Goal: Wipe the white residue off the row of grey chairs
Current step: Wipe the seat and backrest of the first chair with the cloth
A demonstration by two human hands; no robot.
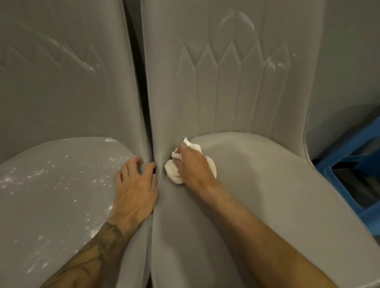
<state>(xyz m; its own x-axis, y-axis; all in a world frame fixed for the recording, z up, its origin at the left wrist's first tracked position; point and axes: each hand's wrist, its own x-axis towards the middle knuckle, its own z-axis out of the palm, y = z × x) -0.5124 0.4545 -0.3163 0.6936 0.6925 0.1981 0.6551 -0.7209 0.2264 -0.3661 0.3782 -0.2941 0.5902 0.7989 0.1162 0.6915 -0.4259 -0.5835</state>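
Observation:
Two grey chairs stand side by side. The left chair (52,200) has white residue (28,179) speckled over its seat and streaked on its backrest. The right chair (268,194) has a mostly clean seat, with white marks high on its backrest (273,65). My right hand (194,166) grips a crumpled white cloth (173,171) pressed against the back left corner of the right seat. My left hand (138,186) rests on the right edge of the left seat, its fingers bent at the gap between the chairs.
A blue plastic stool (369,175) stands on the floor to the right of the right chair. A dark narrow gap (143,102) runs between the two backrests. A grey wall rises behind the chairs.

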